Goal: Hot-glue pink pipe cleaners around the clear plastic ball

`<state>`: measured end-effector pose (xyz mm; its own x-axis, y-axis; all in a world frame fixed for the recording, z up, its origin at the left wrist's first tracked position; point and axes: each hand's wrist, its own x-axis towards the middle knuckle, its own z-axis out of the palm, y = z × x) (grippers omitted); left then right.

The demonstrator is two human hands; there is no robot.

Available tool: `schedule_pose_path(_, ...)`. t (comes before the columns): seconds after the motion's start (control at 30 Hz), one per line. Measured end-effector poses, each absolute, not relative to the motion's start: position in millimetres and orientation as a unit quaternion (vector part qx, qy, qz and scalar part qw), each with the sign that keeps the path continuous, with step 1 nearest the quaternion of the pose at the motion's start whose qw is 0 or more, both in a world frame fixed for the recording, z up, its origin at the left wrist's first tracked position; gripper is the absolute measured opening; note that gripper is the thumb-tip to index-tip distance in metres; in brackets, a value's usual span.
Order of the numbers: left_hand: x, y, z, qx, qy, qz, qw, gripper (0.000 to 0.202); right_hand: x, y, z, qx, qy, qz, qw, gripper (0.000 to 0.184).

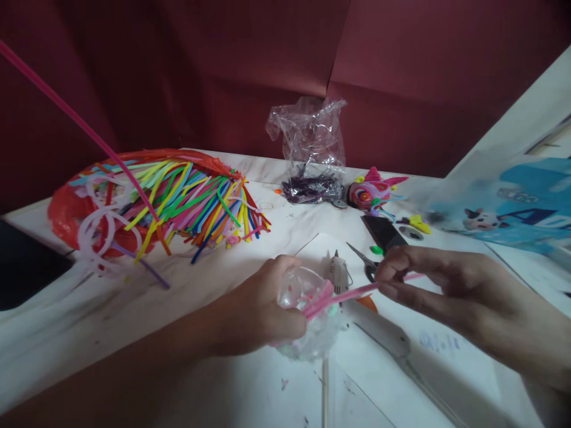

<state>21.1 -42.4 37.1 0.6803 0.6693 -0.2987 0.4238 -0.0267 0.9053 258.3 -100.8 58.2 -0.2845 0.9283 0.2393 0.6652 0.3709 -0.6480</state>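
Observation:
My left hand (263,309) is closed around a clear plastic ball (307,324) with small coloured bits inside, mounted on a thin wooden stick (325,392). A pink pipe cleaner (352,292) lies across the ball's top. My right hand (428,279) pinches the pipe cleaner's right end and holds it taut just above the table. Behind the hands lie a white glue gun (338,272) and small scissors (363,260).
A red bag (66,214) spilling several coloured pipe cleaners (196,202) sits at left, a long pink one (66,113) rising from it. A clear plastic bag (310,148), a colourful unicorn figure (372,190), a dark phone (383,233) and a blue printed sheet (513,208) lie behind.

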Motion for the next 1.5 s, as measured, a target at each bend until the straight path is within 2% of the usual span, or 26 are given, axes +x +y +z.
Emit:
schedule_pose_path(0.2,25.9,-44.0,36.4,0.713,0.384,0.126,0.573,0.060,238.1,-101.2,43.2,-0.471,-0.787,0.193,0.349,0.009)
schedule_pose_path(0.53,19.8,-41.9,32.2,0.751,0.380,0.117,0.526,0.058,225.4,-91.8,32.1,-0.495,-0.764,0.289,0.296,0.019)
schedule_pose_path(0.67,20.4,-41.2,33.1,0.745,0.385,0.110,0.533,0.065,225.6,-89.2,29.7,-0.525,-0.753,0.300,0.259,0.024)
schedule_pose_path(1.03,18.9,-41.4,30.5,0.753,0.384,0.112,0.523,0.068,226.3,-84.8,31.2,-0.548,-0.751,0.298,0.216,0.028)
schedule_pose_path(1.5,19.7,-40.3,36.7,0.759,0.373,0.099,0.525,0.058,225.4,-85.9,32.8,-0.537,-0.767,0.273,0.222,0.025)
